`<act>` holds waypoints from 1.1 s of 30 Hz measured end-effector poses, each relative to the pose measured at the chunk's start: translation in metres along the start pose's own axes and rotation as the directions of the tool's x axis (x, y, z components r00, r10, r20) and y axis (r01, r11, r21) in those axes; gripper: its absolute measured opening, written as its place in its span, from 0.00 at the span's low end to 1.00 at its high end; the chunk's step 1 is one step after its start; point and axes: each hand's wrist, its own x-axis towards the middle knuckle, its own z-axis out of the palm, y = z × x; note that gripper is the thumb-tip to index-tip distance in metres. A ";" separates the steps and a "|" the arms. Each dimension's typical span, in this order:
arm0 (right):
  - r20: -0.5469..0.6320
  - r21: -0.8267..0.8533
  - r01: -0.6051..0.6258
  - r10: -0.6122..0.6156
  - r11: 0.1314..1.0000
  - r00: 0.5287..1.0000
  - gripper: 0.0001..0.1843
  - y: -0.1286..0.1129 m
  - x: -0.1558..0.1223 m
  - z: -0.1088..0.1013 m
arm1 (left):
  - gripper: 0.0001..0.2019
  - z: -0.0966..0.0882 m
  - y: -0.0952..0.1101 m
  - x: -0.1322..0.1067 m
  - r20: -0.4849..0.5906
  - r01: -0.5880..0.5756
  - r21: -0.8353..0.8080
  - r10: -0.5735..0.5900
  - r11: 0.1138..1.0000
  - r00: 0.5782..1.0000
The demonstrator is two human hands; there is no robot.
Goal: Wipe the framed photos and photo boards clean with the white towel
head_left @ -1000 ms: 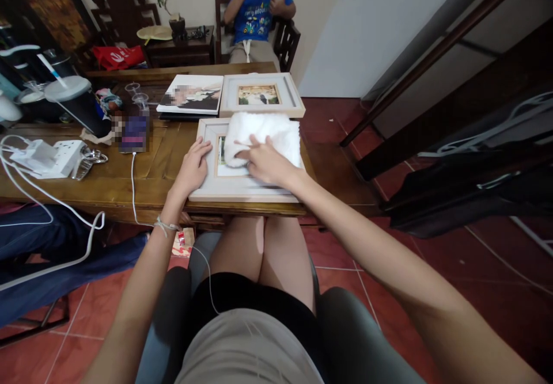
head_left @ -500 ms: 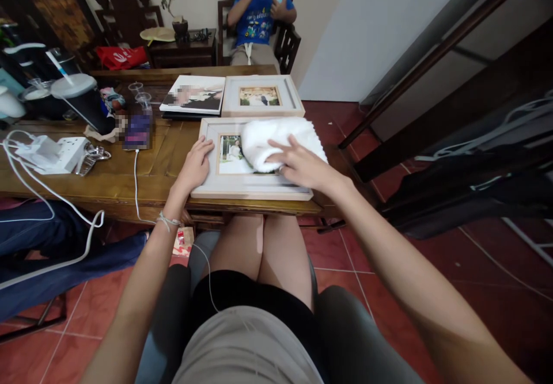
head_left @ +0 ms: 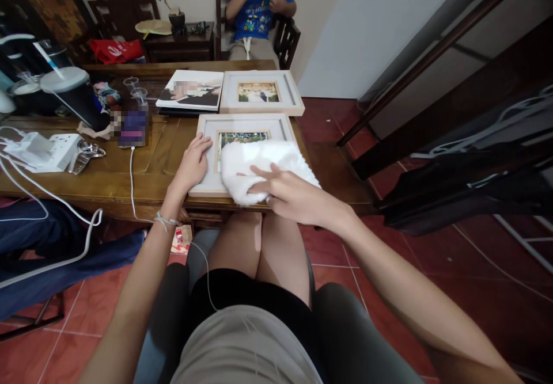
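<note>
A light wooden picture frame [head_left: 207, 191] lies flat near the table's front edge, a photo of people showing in its middle. My left hand [head_left: 195, 162] grips its left side, fingers curled over the raised rim. A folded, fluffy white cloth [head_left: 259, 156] covers the lower right of the frame and part of the photo. It is held by my right hand [head_left: 289, 194], whose fingers press on it, some of them tucked into its fold. The cloth reaches past the frame's front edge.
Behind lie a second framed photo [head_left: 294, 107] and a white-edged photo panel [head_left: 190, 89]. To the left on the wooden table [head_left: 168, 159] are a phone [head_left: 133, 128] on a cable, a power strip [head_left: 60, 151] and a lidded tumbler [head_left: 71, 96]. A person [head_left: 257, 15] sits opposite.
My right hand has moved the white cloth down and left across the frame, toward me. The photo's upper part now shows and its lower part is covered. My left hand keeps its hold.
</note>
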 end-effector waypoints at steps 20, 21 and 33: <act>-0.208 -0.306 -0.273 0.216 0.912 0.954 0.36 0.102 0.094 0.004 | 0.22 -0.003 0.004 -0.002 0.033 0.012 0.017 -0.013 1.000 0.999; -0.201 -0.289 -0.276 0.224 0.917 0.954 0.35 0.097 0.096 0.006 | 0.22 -0.003 0.004 -0.002 0.032 0.014 0.015 -0.015 1.000 0.999; 0.102 0.008 -0.023 0.022 1.000 0.995 0.28 -0.013 0.005 -0.017 | 0.21 -0.001 0.005 -0.002 0.011 0.017 -0.009 -0.017 1.000 1.000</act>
